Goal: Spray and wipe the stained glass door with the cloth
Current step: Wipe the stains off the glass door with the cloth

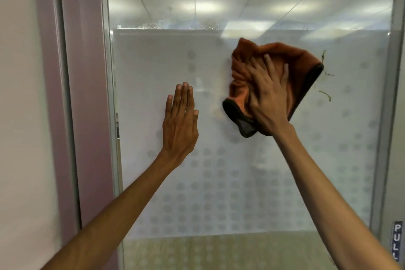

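The orange microfibre cloth is pressed flat against the frosted glass door under the splayed right hand, at about two o'clock from the frame's centre. The left hand is laid open and empty on the glass at nine o'clock of the cloth. Greenish streaks are left at the cloth's three o'clock edge. With the cloth only pinned by the palm, it could be dropped, and the streaks could be smeared wider rather than lifted.
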### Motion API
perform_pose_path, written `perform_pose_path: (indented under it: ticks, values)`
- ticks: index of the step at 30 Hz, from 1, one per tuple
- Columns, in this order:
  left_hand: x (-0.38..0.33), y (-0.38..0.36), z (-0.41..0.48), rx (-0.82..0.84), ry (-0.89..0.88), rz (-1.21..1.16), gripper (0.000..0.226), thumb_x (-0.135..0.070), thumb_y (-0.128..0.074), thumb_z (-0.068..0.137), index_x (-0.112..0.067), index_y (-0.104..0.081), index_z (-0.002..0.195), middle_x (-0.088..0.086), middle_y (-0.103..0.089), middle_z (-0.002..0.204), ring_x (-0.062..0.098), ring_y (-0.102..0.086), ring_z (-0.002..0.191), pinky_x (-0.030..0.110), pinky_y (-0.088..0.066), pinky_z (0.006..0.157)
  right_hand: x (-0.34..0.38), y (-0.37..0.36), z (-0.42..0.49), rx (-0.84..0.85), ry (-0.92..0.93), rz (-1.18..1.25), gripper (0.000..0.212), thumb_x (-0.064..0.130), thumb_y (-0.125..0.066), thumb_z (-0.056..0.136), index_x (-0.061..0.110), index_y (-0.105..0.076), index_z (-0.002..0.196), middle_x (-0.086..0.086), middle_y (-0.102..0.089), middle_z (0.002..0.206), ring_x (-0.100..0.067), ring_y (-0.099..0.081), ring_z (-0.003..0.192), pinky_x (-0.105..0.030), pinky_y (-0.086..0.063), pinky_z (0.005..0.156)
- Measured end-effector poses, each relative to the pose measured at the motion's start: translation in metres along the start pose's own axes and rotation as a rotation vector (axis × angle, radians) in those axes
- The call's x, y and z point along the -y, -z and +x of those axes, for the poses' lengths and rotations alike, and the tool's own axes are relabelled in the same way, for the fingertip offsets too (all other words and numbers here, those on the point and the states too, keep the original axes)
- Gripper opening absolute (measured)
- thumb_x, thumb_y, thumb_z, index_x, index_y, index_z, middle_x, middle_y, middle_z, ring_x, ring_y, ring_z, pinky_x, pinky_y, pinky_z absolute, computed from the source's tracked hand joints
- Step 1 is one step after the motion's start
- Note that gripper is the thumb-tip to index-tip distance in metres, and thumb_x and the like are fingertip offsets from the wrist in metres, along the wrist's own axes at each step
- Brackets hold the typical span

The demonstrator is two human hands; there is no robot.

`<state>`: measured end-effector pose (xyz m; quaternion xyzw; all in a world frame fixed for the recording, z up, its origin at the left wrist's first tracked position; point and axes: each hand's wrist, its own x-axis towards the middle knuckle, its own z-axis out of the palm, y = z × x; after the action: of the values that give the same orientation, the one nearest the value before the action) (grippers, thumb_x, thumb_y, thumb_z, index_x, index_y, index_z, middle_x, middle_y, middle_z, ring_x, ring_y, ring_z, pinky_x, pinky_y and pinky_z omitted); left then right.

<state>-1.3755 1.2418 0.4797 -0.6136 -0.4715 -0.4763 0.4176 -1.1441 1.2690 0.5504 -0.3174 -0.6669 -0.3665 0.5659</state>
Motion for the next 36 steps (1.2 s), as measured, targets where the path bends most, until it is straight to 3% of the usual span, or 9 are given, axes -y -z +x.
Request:
perform_pose_path:
  ticks: [4,7,9,11,15,19,24,30,36]
  values:
    - [-0.009,-0.001,0.023,-0.045,0.045,0.0,0.054,-0.02,-0.02,0.105,-0.001,-0.015,0.155,0.014,-0.013,0.164,0.024,-0.005,0.153,0.036,0.002,0.125,0.013,-0.005,-0.026,0.079,0.112,0.076,0.054,0.021,-0.048,0.09,0.022,-0.051,0.144,-0.003,-0.04,0.158,-0.025,-0.021,0.153,-0.043,0.004,0.125]
    - [-0.007,0.0,0.021,-0.04,0.036,0.0,0.054,-0.02,-0.02,0.105,-0.002,-0.014,0.155,0.014,-0.012,0.165,0.024,-0.005,0.154,0.037,0.001,0.125,-0.008,0.012,-0.069,0.178,0.232,0.15,0.055,0.01,-0.049,0.089,0.018,-0.052,0.144,-0.002,-0.041,0.158,-0.018,-0.024,0.152,-0.033,-0.013,0.125]
    - [-0.008,0.001,0.02,-0.038,0.028,-0.017,0.054,-0.018,-0.021,0.105,0.0,-0.014,0.155,0.014,-0.011,0.165,0.025,-0.006,0.154,0.037,0.0,0.126,-0.031,0.025,-0.049,0.118,0.193,0.151,0.053,0.011,-0.048,0.091,0.016,-0.051,0.144,-0.004,-0.041,0.156,-0.019,-0.028,0.151,-0.036,-0.017,0.124]
    - [-0.009,0.002,0.021,-0.039,0.032,-0.036,0.054,-0.018,-0.021,0.105,0.001,-0.015,0.154,0.016,-0.012,0.164,0.027,-0.007,0.154,0.037,0.0,0.126,-0.039,0.029,-0.008,0.041,0.034,0.062,0.051,0.017,-0.046,0.095,0.02,-0.049,0.146,-0.003,-0.038,0.159,-0.021,-0.024,0.152,-0.039,-0.007,0.125]
    - [-0.008,0.006,0.022,-0.035,0.016,-0.046,0.053,-0.019,-0.022,0.105,0.002,-0.017,0.154,0.017,-0.015,0.163,0.028,-0.01,0.153,0.038,-0.004,0.126,-0.01,0.017,0.071,0.007,-0.065,0.002,0.059,0.015,-0.053,0.086,0.028,-0.051,0.144,0.001,-0.04,0.158,-0.024,-0.02,0.153,-0.059,-0.001,0.122]
    - [0.007,0.012,0.026,-0.058,0.006,-0.056,0.053,-0.018,-0.023,0.105,0.002,-0.018,0.153,0.017,-0.017,0.163,0.027,-0.012,0.153,0.04,-0.007,0.126,0.039,-0.005,0.076,0.032,0.048,0.047,0.052,0.021,-0.054,0.091,0.026,-0.053,0.143,0.001,-0.041,0.158,-0.025,-0.021,0.153,-0.057,0.0,0.123]
    - [0.035,0.022,0.023,-0.058,0.018,-0.04,0.054,-0.017,-0.027,0.104,0.001,-0.016,0.154,0.014,-0.013,0.164,0.025,-0.009,0.153,0.036,-0.001,0.126,0.018,0.002,0.018,0.167,0.297,0.236,0.053,0.006,-0.055,0.09,0.019,-0.055,0.142,-0.004,-0.039,0.158,-0.023,-0.023,0.153,-0.041,-0.021,0.125]
    - [0.05,0.025,0.028,-0.049,-0.007,-0.039,0.054,-0.015,-0.029,0.105,-0.001,-0.014,0.155,0.012,-0.011,0.165,0.023,-0.006,0.154,0.037,0.001,0.126,0.015,0.014,0.099,0.036,-0.007,0.057,0.058,0.017,-0.053,0.091,0.029,-0.048,0.147,0.001,-0.035,0.16,-0.024,-0.018,0.154,-0.057,-0.003,0.123]
    - [0.053,0.022,0.029,-0.084,-0.018,-0.1,0.054,-0.016,-0.028,0.104,-0.001,-0.017,0.155,0.011,-0.014,0.164,0.023,-0.008,0.154,0.036,0.0,0.126,0.06,-0.019,0.117,0.039,0.035,0.06,0.053,0.031,-0.049,0.097,0.032,-0.043,0.15,0.003,-0.031,0.163,-0.023,-0.013,0.155,-0.05,0.005,0.123]
